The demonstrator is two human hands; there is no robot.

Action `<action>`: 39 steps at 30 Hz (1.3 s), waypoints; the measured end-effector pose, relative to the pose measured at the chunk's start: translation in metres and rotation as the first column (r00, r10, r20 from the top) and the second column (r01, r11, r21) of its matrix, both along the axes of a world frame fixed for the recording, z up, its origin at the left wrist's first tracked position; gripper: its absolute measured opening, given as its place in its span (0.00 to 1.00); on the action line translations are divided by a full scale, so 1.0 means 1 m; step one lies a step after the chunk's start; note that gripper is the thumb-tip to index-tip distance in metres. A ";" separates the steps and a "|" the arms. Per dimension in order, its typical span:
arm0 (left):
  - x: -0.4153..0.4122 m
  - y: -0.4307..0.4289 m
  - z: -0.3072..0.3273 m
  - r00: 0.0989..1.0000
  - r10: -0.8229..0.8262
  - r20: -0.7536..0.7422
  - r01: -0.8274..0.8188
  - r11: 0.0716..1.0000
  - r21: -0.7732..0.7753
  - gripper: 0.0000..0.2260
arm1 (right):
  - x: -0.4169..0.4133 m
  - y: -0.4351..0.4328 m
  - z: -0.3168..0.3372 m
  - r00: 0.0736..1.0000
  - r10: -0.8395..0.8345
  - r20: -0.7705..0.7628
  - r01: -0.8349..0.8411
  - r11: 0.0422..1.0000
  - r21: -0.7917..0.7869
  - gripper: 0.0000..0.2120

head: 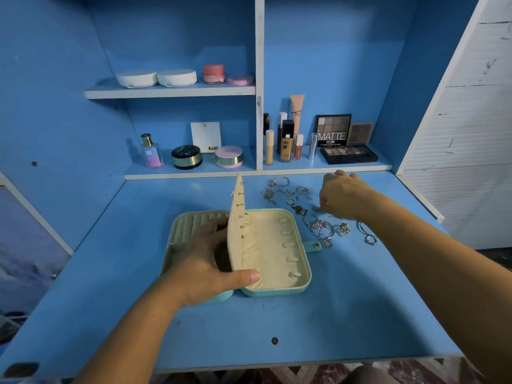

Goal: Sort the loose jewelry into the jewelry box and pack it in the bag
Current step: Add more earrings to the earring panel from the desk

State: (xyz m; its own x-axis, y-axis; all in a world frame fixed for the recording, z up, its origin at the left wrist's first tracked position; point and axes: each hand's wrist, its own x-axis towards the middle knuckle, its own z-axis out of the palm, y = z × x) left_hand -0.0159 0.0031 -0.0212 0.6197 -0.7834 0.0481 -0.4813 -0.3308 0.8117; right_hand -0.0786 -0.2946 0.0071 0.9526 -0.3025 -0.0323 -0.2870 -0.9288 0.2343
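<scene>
Lying open near the middle of the blue surface [346,314], the mint-green jewelry box [278,291] shows both cream-lined halves: padded ring rolls [194,221] in the left one and a row of small tabs [289,245] down the right one. Its snap strap [314,246] sticks out from the right edge. Between the halves a cream panel [235,245] stands almost upright, with several small earrings [241,216] pinned along its upper part. The left hand [205,261] grips this panel; the thumb [249,277] curls round its lower edge on the right side while the other fingers lie behind it on the left. To the right of the box, reaching back towards the shelf, the loose jewelry [318,227] is scattered on the surface — silver chains, rings and pendants, some tangled together. The right hand [342,198] hangs over this scatter with its fingers curled downwards. The fingertips are blurred, so I cannot tell whether they pinch a piece or only touch the pile. Behind, on the lower shelf [194,173], stand a perfume bottle [151,151], round compacts, foundation tubes and an eyeshadow palette [333,131] marked MATTE — more round jars sit on the upper shelf [166,92]
</scene>
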 end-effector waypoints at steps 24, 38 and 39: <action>0.006 0.000 -0.008 1.000 0.010 0.006 -0.010 1.000 -0.027 0.34 | -0.016 0.047 -0.007 0.992 -0.077 0.097 0.047 0.958 0.284 0.11; 0.005 0.000 -0.005 1.000 0.010 0.028 -0.009 0.999 -0.033 0.32 | -0.021 0.066 -0.027 0.985 -0.111 0.129 0.105 0.993 0.051 0.10; 0.004 0.000 -0.005 0.999 0.010 0.030 -0.009 0.999 -0.032 0.32 | -0.021 0.064 -0.028 0.985 -0.104 0.138 0.097 0.994 0.060 0.09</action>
State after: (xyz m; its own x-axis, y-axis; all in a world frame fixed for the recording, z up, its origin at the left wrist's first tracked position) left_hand -0.0115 0.0027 -0.0261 0.6249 -0.7753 0.0916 -0.5028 -0.3100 0.8069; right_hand -0.0993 -0.2310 -0.0204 0.9137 -0.3982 0.0811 -0.4060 -0.9037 0.1363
